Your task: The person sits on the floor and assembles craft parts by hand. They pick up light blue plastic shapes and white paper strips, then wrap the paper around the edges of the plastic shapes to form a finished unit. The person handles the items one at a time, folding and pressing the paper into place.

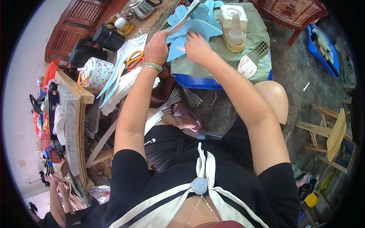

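Light-blue cut sheet pieces lie loosely piled at the near left part of a cloth-covered work surface. My left hand, with a bangle at its wrist, closes on the lower end of a pale curved strip standing over the pile. Its fingertips are mostly hidden. My right hand grips a broad light-blue piece, fingers bent over its top and thumb out of sight. Rounded light-blue pieces lie just beyond.
Right of the pile stand a white block with a translucent bottle and a shoe sole. Orange-handled scissors, a floral cup and black jugs crowd the left. A wooden stool lies right. Another person's arm shows lower left.
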The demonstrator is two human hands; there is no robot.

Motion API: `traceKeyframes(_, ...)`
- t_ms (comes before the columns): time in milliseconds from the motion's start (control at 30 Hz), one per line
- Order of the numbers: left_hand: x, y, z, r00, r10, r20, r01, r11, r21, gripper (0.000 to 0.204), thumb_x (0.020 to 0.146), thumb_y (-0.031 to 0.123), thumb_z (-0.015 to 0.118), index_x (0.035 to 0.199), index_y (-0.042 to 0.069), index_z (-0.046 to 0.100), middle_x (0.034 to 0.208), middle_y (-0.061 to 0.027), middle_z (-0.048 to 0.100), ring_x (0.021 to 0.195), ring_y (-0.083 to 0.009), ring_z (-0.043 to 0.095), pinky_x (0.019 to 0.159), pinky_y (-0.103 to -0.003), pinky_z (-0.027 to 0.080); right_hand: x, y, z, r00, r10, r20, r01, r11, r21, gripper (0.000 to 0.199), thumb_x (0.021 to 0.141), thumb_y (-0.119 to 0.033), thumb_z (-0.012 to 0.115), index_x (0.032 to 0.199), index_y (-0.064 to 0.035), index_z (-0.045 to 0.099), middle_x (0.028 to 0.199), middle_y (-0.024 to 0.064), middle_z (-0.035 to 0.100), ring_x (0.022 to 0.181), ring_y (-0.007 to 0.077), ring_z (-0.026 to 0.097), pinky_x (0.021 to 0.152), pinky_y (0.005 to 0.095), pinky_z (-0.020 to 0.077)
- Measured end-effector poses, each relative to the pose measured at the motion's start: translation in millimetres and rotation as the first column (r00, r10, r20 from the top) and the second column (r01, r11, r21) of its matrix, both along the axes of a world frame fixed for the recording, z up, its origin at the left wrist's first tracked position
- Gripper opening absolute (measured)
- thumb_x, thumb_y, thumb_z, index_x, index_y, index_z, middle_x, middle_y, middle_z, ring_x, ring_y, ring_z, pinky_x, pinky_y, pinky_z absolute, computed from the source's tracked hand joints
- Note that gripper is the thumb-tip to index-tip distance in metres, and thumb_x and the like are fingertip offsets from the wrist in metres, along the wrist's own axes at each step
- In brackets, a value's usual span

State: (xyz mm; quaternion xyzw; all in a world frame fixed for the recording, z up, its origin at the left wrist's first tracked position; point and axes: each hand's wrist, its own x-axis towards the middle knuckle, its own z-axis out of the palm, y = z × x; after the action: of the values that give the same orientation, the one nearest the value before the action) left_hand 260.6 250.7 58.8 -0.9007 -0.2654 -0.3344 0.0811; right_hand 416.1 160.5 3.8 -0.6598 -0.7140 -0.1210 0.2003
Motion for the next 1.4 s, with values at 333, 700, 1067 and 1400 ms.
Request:
traceKeyframes(333, 1.1, -4.5, 35.9, 0.995, 0.071, 0.068, -0.07, 0.997, -0.024, 0.014, 0.089, 0.015, 0.058, 0.103, 0.011, 0.061, 0.086, -0.0095, 0.068, 0.073, -0.0288, 0.066, 0.062, -0.039, 0.052, -4.3, -0.2, -1.9, 0.995, 0.03, -0.096, -0.028, 0.999, 0.018, 0.029, 0.083, -0.017, 0.052, 0.093, 0.0035, 0.069, 0.126, 0.0265, 0.056, 0.129, 0.0411, 0.042, 0.106, 0.0489, 0.0338)
traceKeyframes(700, 16.6, 17.2, 74.2, 0.851, 0.179, 0.494, 0.23, 0.72, -0.655, 0.017, 0.097, 0.01, 0.048, 0.106, 0.0, 0.058, 0.089, -0.0131, 0.068, 0.071, -0.0196, 0.069, 0.063, -0.031, 0.056, 10.2, -13.4, 15.6, 0.981, -0.009, -0.196, -0.003, 0.998, -0.061, 0.024, 0.086, -0.017, 0.058, 0.096, 0.0026, 0.066, 0.138, 0.0246, 0.046, 0.135, 0.0383, 0.036, 0.108, 0.0474, 0.0324)
traceKeyframes(1067, -29.3, -53.5, 125.7, 0.562, 0.372, 0.739, 0.748, 0.152, -0.646, 0.022, 0.095, 0.008, 0.049, 0.111, -0.007, 0.054, 0.108, -0.0168, 0.063, 0.095, -0.0262, 0.067, 0.08, -0.033, 0.059, -6.3, -77.2, 108.0, 0.835, 0.364, -0.413, -0.008, 0.758, 0.652, 0.005, 0.08, -0.002, 0.066, 0.085, -0.0021, 0.064, 0.13, 0.0137, 0.057, 0.1, 0.0279, 0.066, 0.077, 0.0357, 0.0549)
traceKeyframes(1400, -80.7, -163.5, 73.7, 0.514, 0.187, 0.837, 0.783, 0.296, -0.547, 0.039, 0.096, 0.023, 0.047, 0.126, -0.002, 0.046, 0.114, -0.0127, 0.056, 0.101, -0.0201, 0.057, 0.089, -0.033, 0.049, -49.7, -134.6, 125.4, 0.551, 0.484, -0.68, -0.067, 0.838, 0.541, 0.011, 0.082, -0.002, 0.065, 0.092, 0.003, 0.068, 0.109, 0.0122, 0.068, 0.087, 0.0231, 0.068, 0.072, 0.03, 0.0545)
